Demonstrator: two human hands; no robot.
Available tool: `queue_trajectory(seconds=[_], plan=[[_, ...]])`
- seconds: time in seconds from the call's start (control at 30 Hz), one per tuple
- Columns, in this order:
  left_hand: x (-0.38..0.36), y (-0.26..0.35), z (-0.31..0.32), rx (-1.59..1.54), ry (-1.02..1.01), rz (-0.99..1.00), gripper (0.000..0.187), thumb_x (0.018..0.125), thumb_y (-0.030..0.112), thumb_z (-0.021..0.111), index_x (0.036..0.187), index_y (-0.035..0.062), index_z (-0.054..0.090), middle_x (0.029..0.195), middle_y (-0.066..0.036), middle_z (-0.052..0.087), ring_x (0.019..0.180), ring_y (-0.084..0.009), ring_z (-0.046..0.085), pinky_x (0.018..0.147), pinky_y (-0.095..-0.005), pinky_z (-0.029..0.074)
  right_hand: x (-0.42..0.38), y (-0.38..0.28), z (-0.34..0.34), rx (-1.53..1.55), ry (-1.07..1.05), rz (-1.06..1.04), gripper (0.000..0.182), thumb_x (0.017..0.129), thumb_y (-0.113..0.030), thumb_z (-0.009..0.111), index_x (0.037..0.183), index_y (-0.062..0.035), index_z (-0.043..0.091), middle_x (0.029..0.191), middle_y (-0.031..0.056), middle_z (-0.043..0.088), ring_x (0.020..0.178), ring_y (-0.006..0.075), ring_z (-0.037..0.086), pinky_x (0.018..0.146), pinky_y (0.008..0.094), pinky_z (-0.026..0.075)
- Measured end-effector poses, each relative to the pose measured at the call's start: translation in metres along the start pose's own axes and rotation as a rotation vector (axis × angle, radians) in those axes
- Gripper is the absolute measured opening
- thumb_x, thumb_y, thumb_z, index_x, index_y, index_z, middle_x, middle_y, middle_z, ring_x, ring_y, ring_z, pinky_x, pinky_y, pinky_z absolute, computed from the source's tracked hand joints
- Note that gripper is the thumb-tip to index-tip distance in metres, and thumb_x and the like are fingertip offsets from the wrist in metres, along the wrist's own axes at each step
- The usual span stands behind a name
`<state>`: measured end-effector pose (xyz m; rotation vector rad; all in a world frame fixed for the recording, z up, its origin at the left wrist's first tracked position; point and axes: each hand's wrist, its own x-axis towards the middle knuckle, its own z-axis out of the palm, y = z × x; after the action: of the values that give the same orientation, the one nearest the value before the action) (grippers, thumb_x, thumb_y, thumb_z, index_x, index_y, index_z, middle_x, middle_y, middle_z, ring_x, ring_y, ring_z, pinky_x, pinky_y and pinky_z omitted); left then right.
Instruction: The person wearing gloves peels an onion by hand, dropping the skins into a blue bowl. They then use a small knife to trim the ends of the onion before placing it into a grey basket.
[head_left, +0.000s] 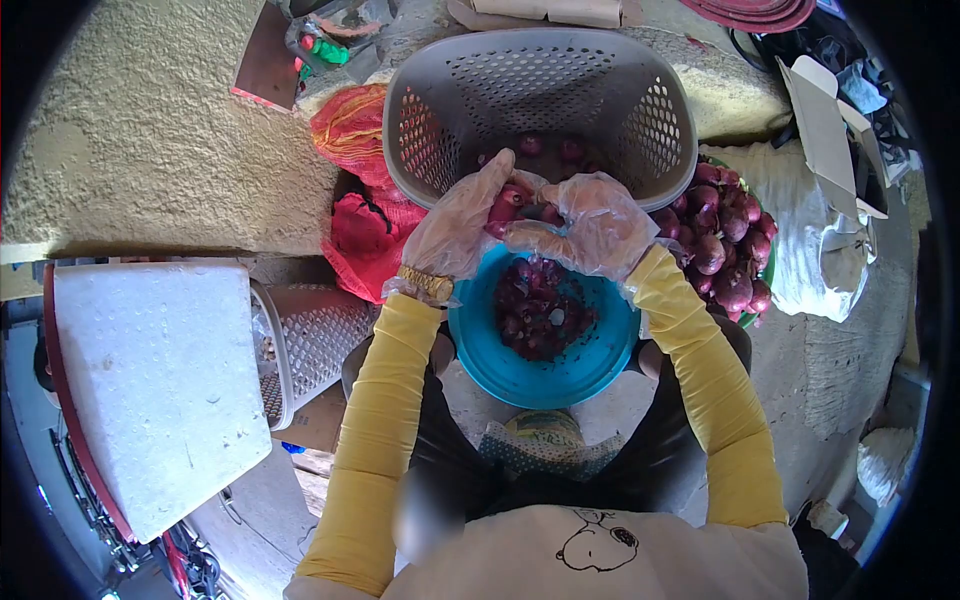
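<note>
**Glossy purple-red onion (510, 203) held above round blue plastic basin (480, 365)**

The onion is cradled by the half-curled left hand (455, 230), gloved in clear plastic. It is met by the bent fingers of the similarly gloved right hand (610, 225); whether these are closed on it cannot be told. Dark-red onion pieces (540, 315) are contained in the basin.

From the round blue plastic basin (540, 382), an oblong grey plastic basket (540, 75) is set at twelve o'clock, purple onions (733, 250) at two.
</note>
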<state>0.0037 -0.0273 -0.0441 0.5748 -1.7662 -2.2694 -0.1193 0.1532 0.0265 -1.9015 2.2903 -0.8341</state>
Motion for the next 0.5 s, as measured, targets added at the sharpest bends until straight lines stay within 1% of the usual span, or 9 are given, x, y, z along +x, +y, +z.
queue_trajectory(seconds=[0.17,0.23,0.27,0.33,0.37,0.43,0.47,0.5], plan=[[-0.005,0.012,0.007,-0.015,-0.024,-0.025,0.045,0.108,0.04,0.05,0.113,-0.0025,0.063,0.104,-0.013,0.069,0.094,-0.0208,0.069,0.083,-0.0319,0.06,-0.001,0.003,0.006,0.042,0.011,-0.002,0.071,0.088,-0.059,0.07,0.138,-0.0088,0.063,0.068,0.0138,0.06,0.065,0.0342,0.062,0.063,0.0458,0.048],[-0.007,0.016,0.01,-0.021,-0.033,-0.034,0.046,0.109,0.041,0.049,0.113,-0.0028,0.063,0.105,-0.013,0.069,0.094,-0.0207,0.069,0.084,-0.032,0.059,0.0,0.001,0.005,0.127,0.008,0.016,0.063,0.089,-0.058,0.07,0.125,-0.007,0.069,0.067,0.0154,0.06,0.064,0.0356,0.061,0.062,0.0458,0.047],[-0.007,0.018,0.011,-0.024,-0.037,-0.039,0.046,0.109,0.041,0.049,0.113,-0.003,0.063,0.105,-0.013,0.069,0.094,-0.0206,0.069,0.084,-0.032,0.059,-0.001,0.002,0.006,0.128,0.008,0.015,0.063,0.089,-0.058,0.07,0.125,-0.007,0.069,0.067,0.0154,0.06,0.064,0.0356,0.061,0.062,0.0458,0.047],[-0.009,0.021,0.012,-0.028,-0.046,-0.047,0.047,0.109,0.042,0.048,0.113,-0.0033,0.063,0.105,-0.012,0.069,0.095,-0.0205,0.068,0.086,-0.032,0.058,-0.003,0.003,0.009,0.093,0.095,-0.045,0.051,0.09,-0.055,0.071,0.105,-0.0064,0.074,0.066,0.0151,0.059,0.063,0.0353,0.061,0.06,0.0453,0.047],[-0.009,0.023,0.013,-0.031,-0.051,-0.052,0.048,0.109,0.042,0.048,0.113,-0.0035,0.063,0.105,-0.012,0.068,0.095,-0.0204,0.068,0.086,-0.0321,0.058,-0.004,0.005,0.011,0.093,0.095,-0.045,0.051,0.09,-0.055,0.071,0.105,-0.0064,0.074,0.066,0.0151,0.059,0.063,0.0353,0.061,0.06,0.0453,0.047],[-0.009,0.022,0.014,-0.035,-0.056,-0.056,0.048,0.109,0.042,0.048,0.113,-0.0036,0.063,0.105,-0.012,0.068,0.095,-0.0203,0.068,0.087,-0.0321,0.058,-0.005,0.011,0.018,0.021,0.097,-0.07,0.045,0.087,-0.052,0.075,0.089,-0.0074,0.072,0.064,0.0139,0.057,0.062,0.0343,0.06,0.059,0.0441,0.048],[-0.009,0.02,0.013,-0.036,-0.051,-0.056,0.049,0.109,0.043,0.048,0.113,-0.0034,0.063,0.105,-0.012,0.068,0.096,-0.0202,0.068,0.087,-0.0321,0.058,-0.007,0.014,0.022,0.021,0.097,-0.072,0.045,0.087,-0.052,0.075,0.089,-0.0074,0.072,0.064,0.0139,0.057,0.062,0.0343,0.06,0.059,0.0441,0.048],[-0.01,0.025,0.016,-0.036,-0.046,-0.057,0.049,0.109,0.043,0.048,0.112,-0.0032,0.063,0.105,-0.012,0.068,0.096,-0.0201,0.068,0.087,-0.0321,0.058,-0.008,0.016,0.025,0.034,0.158,-0.093,0.044,0.086,-0.052,0.077,0.089,-0.0077,0.072,0.064,0.0139,0.057,0.062,0.0345,0.06,0.059,0.044,0.048]])
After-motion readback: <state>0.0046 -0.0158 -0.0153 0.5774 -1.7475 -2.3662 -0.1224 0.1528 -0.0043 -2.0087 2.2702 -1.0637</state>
